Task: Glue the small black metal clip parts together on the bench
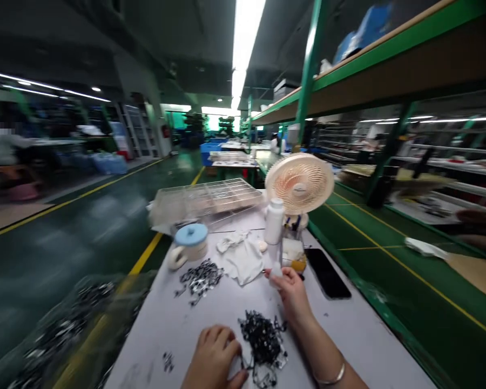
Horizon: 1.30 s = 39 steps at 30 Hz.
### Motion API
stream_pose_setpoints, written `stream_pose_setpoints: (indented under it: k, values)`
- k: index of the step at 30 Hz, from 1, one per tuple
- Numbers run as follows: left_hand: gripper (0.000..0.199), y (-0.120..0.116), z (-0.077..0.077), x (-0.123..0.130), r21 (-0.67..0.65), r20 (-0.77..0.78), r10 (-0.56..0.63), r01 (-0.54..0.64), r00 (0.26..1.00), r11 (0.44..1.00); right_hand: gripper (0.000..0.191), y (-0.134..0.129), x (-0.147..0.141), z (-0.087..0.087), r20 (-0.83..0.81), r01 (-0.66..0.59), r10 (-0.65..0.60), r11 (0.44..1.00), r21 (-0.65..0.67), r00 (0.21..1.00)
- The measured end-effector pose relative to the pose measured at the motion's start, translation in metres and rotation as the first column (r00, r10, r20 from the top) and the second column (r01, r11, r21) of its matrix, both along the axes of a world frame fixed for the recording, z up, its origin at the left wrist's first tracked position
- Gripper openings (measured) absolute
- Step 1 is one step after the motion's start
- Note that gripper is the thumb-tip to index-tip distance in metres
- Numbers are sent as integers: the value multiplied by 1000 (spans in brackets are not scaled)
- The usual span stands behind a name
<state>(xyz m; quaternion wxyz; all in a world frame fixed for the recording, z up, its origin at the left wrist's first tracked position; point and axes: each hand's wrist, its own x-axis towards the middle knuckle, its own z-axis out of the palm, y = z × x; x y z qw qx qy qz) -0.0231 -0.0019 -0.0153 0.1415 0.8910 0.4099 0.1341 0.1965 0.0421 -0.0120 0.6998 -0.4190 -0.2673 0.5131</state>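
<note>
My right hand is raised over the table's right side, its fingertips pinched round a small whitish, translucent piece whose exact kind I cannot make out. My left hand rests low on the table with curled fingers. Its thumb and forefinger meet the left edge of a pile of small black parts; whatever lies between them is hidden. A second pile of small black and silvery parts lies farther left, beside a crumpled white cloth. A few loose bits are left of my left hand.
Behind the piles stand a lidded mug, a white bottle, a fan and a clear compartment tray. A black phone lies at right. A plastic bag of parts sits left, below the tabletop.
</note>
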Motion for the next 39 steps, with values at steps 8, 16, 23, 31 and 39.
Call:
stream_pose_setpoints:
  k: [8,16,23,31,39]
  values:
    - [28,0,10,13,-82,-120,-13,3,993,997,14,-6,8,-5,-23,-65,64,998,-25,998]
    - [11,7,17,15,-169,-179,-99,68,979,983,16,-3,12,-4,-46,-17,14,998,-59,999]
    - [15,21,36,-19,-266,-193,-170,116,966,957,16,-6,13,-2,-61,-54,49,996,-76,997]
    - [27,125,54,29,-218,21,-106,108,994,970,13,0,14,-13,-65,-111,104,987,-112,992]
    - [30,215,48,68,-304,542,296,-145,786,941,20,0,7,-14,-18,-126,124,984,-129,992]
